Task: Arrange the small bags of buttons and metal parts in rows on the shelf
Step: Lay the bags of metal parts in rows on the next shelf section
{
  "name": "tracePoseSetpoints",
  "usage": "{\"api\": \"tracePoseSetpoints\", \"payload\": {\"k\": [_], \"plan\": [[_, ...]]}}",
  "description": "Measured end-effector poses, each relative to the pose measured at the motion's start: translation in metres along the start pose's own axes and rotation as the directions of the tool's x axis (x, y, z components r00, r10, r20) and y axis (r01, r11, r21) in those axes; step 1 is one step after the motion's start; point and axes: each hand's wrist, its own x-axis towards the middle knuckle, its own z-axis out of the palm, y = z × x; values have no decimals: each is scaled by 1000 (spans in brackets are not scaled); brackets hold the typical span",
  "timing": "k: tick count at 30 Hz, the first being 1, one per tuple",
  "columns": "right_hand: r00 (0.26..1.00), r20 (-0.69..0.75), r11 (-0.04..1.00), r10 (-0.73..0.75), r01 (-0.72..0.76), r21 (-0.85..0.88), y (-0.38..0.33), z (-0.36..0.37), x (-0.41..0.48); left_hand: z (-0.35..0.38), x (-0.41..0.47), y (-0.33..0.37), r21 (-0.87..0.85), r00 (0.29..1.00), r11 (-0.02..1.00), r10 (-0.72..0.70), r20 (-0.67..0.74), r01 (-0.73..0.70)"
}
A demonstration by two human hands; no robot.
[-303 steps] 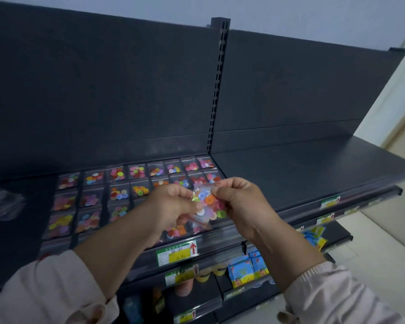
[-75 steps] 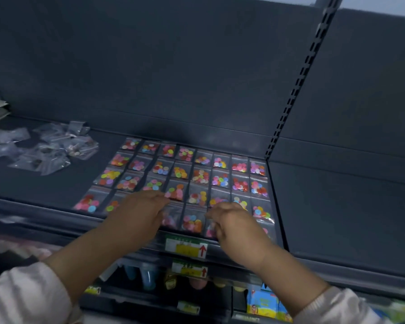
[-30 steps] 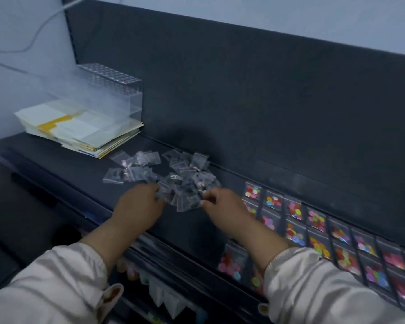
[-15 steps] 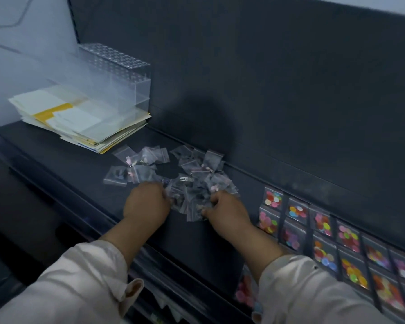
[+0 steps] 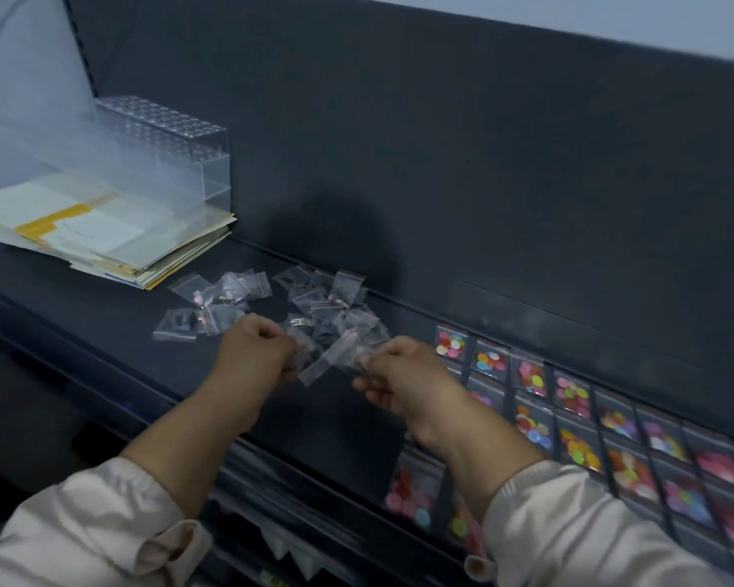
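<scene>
Clear plastic catches the light: left hand (image 5: 251, 353) and right hand (image 5: 403, 374), both curled tight, pinch small zip bags (image 5: 329, 361) just beside the loose pile (image 5: 318, 307) at twelve o'clock, probably separating them for rows. Button bags (image 5: 568, 417) sit gridded at four o'clock on the shelf (image 5: 335, 421).

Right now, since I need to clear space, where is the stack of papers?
Head view: the stack of papers lies at the left end of the shelf, by the clear plastic box, left of the pile of clear bags.

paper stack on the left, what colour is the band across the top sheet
Yellow-orange band on the cream paper stack; only the head view shows it.
</scene>
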Motion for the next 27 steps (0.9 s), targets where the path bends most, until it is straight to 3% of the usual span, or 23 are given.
{"api": "tracePoseSetpoints", "payload": {"k": [7, 11, 18, 27], "plan": [[997, 66, 954, -52, 30, 300, -1, -64, -65, 63, -66, 23, -288, 949, 949, -32, 313, 127], [993, 64, 941, -99, 73, 332, 10, -121, -119, 112, -120, 23, -176, 880, 975, -36, 474, 135], [980, -188, 894, -60, 137, 427, 58, -239, -233, 211, -244, 9, -102, 812, 984, -59, 581, 144], [909, -402, 923, -111, 244, 296, 122, -353, -372, 315, -399, -17, -43, 710, 992, -52, 702, 115]]}}
